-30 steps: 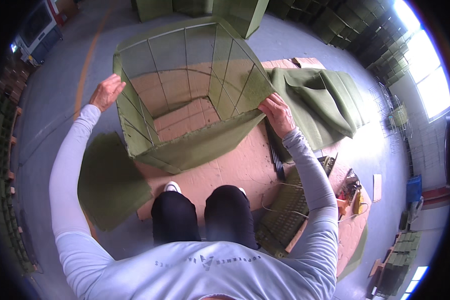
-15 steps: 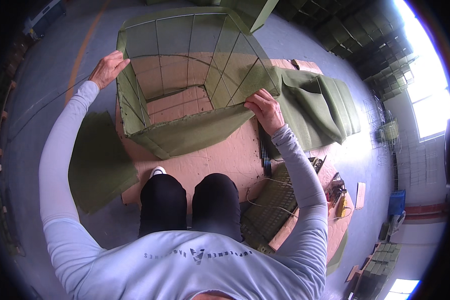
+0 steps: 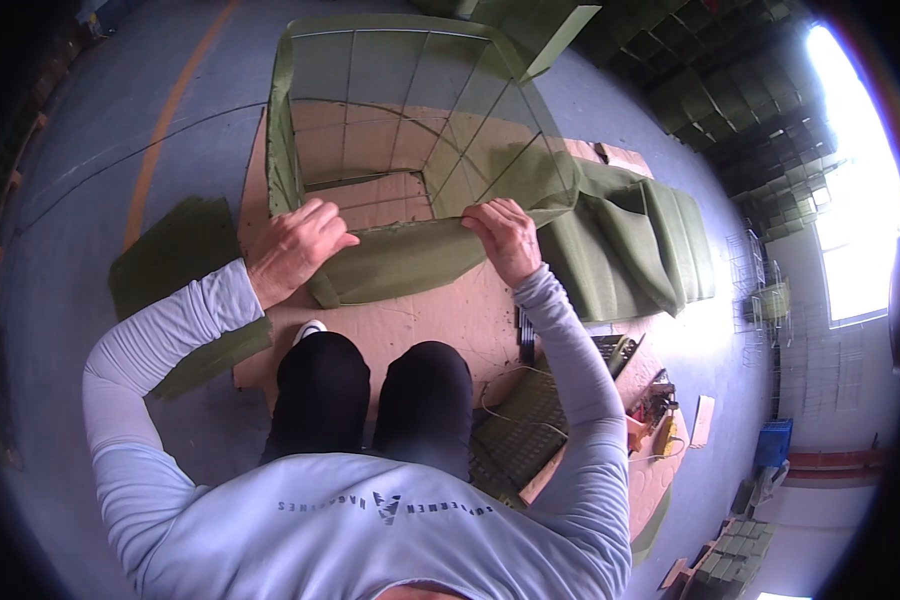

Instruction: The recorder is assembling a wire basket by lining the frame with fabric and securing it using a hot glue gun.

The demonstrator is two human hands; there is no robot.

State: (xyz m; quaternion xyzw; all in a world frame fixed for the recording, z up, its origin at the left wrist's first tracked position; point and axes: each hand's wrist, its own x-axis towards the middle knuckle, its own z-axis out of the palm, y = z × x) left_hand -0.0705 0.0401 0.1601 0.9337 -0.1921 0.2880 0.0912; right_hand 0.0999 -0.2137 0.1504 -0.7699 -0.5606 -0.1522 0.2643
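Note:
A box-shaped wire frame covered in green mesh fabric (image 3: 405, 265) stands tilted before me, its open side facing up. My left hand (image 3: 298, 250) is closed over the near rim at its left corner, the thumb pointing right. Further right along the same rim, my right hand (image 3: 507, 240) pinches the fabric edge with bent fingers. Thin metal wires cross the see-through mesh of the far and right walls. Under the frame lies a brown cardboard sheet (image 3: 420, 340), partly visible through the mesh.
Folded green fabric (image 3: 620, 240) is heaped to the right of the frame. A flat green piece (image 3: 175, 250) lies on the floor at left. Near my right arm are a perforated crate (image 3: 520, 420) and tools with a yellow part (image 3: 665, 435). Stacked green boxes (image 3: 710, 100) stand far right.
My left hand has moved from the left side's upper rim to the near rim, closer to my right hand. The frame has shifted slightly right; my right hand has moved slightly left along its rim.

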